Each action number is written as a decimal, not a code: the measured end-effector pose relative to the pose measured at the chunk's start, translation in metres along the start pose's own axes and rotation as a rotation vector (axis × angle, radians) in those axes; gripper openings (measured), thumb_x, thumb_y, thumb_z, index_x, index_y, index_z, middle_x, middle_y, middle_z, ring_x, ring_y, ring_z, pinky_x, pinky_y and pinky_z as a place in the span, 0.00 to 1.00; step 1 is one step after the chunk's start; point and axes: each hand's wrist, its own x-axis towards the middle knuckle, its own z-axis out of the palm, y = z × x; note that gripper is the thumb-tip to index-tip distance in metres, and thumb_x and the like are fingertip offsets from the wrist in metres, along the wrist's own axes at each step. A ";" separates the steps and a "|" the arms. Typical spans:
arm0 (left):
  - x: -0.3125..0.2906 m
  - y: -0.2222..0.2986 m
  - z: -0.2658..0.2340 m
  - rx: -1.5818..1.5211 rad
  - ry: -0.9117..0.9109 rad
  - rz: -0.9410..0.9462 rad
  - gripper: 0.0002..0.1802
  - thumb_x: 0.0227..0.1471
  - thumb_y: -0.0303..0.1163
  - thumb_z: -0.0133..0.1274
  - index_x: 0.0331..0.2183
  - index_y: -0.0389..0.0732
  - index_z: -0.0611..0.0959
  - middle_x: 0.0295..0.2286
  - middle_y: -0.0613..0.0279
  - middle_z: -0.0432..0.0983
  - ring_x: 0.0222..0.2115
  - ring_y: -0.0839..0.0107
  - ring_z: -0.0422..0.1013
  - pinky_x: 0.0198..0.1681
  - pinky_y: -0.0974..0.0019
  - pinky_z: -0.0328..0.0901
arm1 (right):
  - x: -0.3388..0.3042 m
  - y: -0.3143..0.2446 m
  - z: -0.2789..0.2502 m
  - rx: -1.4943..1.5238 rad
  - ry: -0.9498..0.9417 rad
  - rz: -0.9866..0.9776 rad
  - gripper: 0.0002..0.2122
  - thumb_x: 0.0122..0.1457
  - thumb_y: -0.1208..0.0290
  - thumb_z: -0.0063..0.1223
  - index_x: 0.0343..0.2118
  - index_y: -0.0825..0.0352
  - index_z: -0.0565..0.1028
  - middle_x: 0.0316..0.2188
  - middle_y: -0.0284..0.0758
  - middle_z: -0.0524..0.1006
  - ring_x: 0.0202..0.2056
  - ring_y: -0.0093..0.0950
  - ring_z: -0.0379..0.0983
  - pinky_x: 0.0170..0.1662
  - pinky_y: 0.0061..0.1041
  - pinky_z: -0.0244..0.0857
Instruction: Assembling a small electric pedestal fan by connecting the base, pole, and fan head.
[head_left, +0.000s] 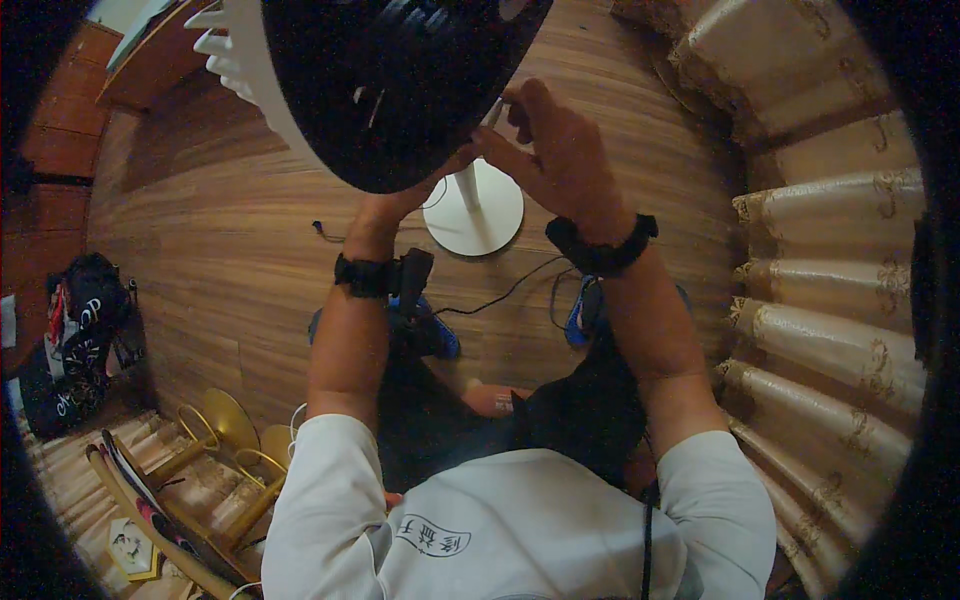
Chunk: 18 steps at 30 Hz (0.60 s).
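Observation:
A large round head (390, 90) with a black face, a white rim and white rib-like prongs fills the upper middle; it looks like a fan head. Below it stand a white pole and a round white base (474, 225) on the floor. My left hand (398, 204) reaches up under the head's lower edge, its fingers mostly hidden behind it. Bent at the head's right edge, my right hand (568, 155) has its fingers closed around a thin pale rod-like piece (494, 112). The fingertips of both hands come close together there.
A black cable (500, 298) runs over the wood floor near my blue shoes (580, 310). Beige curtains (820, 330) hang at the right. To the left lies a black bag (85, 320); a gold-framed rack (220, 440) stands at the lower left, and a wooden cabinet (150, 70) at the upper left.

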 end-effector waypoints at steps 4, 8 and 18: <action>0.000 0.018 0.000 -0.010 0.040 0.000 0.17 0.49 0.32 0.66 0.42 0.41 0.84 0.38 0.60 0.81 0.38 0.67 0.76 0.43 0.61 0.71 | 0.000 -0.004 0.001 -0.021 -0.042 0.048 0.22 0.54 0.52 0.63 0.42 0.64 0.71 0.25 0.40 0.77 0.25 0.36 0.76 0.26 0.33 0.69; 0.002 0.010 0.000 -0.156 -0.002 -0.091 0.17 0.50 0.32 0.66 0.42 0.39 0.84 0.37 0.61 0.81 0.37 0.69 0.76 0.41 0.64 0.72 | 0.001 -0.002 0.001 0.015 -0.043 0.034 0.19 0.57 0.57 0.63 0.40 0.67 0.71 0.24 0.39 0.74 0.22 0.28 0.72 0.25 0.29 0.65; 0.002 0.020 0.001 -0.095 0.011 0.058 0.17 0.50 0.31 0.65 0.43 0.39 0.84 0.38 0.61 0.81 0.38 0.71 0.75 0.42 0.66 0.71 | 0.006 -0.006 -0.004 0.148 -0.173 0.190 0.18 0.60 0.54 0.57 0.39 0.66 0.71 0.30 0.44 0.78 0.29 0.48 0.77 0.32 0.41 0.70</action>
